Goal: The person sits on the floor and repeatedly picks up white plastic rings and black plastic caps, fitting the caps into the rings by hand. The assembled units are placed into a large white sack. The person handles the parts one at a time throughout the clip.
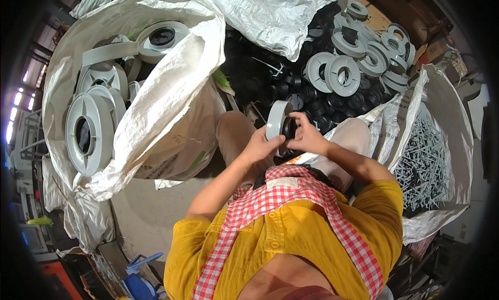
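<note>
My left hand (266, 143) grips the near side of a grey plastic ring-shaped part (277, 119), held on edge above my lap. With its fingers around a round black plastic piece (289, 127), my right hand (308, 136) presses close against the ring's right face. Whether the black piece is seated in the ring's hole cannot be told from here. Just beyond my hands lies a heap of black round plastic pieces (314, 105). On that heap rest several grey plastic rings (343, 76), with more piled toward the back right.
A large white woven sack (183, 117) at left holds grey rings with black centres (89, 136). Another woven sack (460, 144) at right is filled with thin grey plastic pieces (423, 167). White sheeting (273, 19) covers part of the heap. A blue stool (140, 286) stands lower left.
</note>
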The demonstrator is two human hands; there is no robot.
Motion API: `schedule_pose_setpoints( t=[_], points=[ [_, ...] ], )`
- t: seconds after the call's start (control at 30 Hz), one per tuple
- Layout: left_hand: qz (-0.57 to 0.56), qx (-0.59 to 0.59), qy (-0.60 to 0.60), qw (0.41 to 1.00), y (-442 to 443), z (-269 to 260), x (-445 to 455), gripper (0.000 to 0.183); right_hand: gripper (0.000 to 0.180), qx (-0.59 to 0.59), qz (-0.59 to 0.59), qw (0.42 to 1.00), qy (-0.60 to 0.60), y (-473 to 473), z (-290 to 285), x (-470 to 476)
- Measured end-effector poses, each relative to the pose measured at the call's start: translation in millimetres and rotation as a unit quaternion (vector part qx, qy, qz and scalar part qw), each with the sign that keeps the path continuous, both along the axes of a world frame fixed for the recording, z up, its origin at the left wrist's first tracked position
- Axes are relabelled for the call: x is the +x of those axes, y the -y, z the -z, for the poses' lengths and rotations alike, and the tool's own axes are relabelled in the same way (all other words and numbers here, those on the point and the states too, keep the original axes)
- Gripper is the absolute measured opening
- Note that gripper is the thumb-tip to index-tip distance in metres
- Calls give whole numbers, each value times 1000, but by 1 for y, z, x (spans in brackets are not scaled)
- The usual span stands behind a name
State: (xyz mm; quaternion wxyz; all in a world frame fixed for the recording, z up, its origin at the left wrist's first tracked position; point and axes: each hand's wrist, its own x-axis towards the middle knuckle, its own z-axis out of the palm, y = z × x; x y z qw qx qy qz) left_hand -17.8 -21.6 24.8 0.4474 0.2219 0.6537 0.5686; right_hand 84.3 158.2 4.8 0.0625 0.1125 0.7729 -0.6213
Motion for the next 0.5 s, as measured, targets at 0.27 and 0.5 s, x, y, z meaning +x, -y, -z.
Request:
schedule_pose_setpoints(
  t=[0.27, 0.5],
  points=[
    [-21, 93, -193, 977, -3, 8, 9, 37, 60, -452, 58, 881, 124, -8, -5, -11],
    [-65, 48, 176, 981, -1, 5, -8, 25, 63, 346, -194, 820, -412, -10, 10, 5]
  ],
)
